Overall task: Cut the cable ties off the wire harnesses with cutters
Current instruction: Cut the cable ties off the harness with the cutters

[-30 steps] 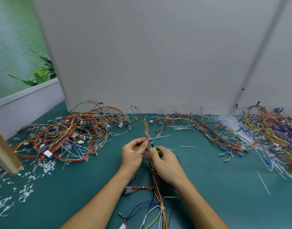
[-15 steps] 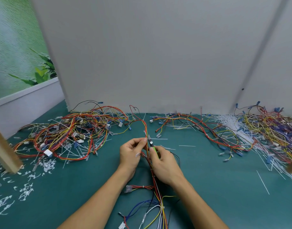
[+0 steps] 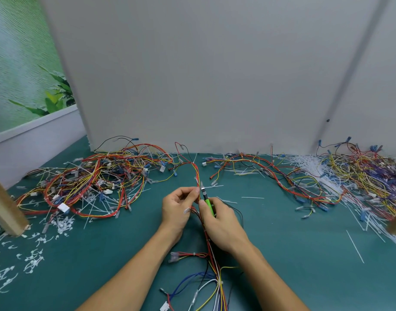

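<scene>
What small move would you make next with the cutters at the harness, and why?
Probably squeeze the cutters shut: the right hand holds their tip against the harness right beside where the left hand pinches it, so the blades look placed for a cut.

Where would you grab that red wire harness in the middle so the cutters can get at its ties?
On the bundled trunk, from its left. The wire harness runs away from the person, its wires bound together there; lower down branches splay. The left hand pinches it so, beside the green cutters that the right hand holds on its right.
</scene>
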The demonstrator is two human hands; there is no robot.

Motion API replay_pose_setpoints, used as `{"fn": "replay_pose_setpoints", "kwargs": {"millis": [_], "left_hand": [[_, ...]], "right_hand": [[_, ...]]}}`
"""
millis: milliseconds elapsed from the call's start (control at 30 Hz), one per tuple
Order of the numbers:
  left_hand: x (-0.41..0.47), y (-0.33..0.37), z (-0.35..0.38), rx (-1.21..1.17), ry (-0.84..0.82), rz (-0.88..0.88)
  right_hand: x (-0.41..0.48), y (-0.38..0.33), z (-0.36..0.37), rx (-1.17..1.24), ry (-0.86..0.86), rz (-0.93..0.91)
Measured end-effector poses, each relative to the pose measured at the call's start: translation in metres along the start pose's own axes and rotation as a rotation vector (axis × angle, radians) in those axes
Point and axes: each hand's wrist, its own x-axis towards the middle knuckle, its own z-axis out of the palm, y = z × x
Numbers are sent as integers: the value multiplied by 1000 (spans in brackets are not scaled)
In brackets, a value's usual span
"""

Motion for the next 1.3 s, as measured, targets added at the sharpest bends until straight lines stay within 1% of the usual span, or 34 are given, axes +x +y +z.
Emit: {"fn": "replay_pose_setpoints", "kwargs": {"millis": [333, 633, 933, 1133, 1300], "left_hand": [[0, 0, 0, -1, -12, 39], [-3, 1, 4, -24, -39, 17], [-3, 3, 4, -46, -11, 16], [-2, 3, 4, -65, 18, 5], [-2, 4, 3, -72, 40, -10]], "right_hand": [[5, 4, 0, -42, 45, -35], [6, 7, -4, -40, 68, -30], [6, 7, -4, -42, 72, -48], [8, 6, -9, 0, 75, -23], [4, 6, -7, -28, 45, -45]]}}
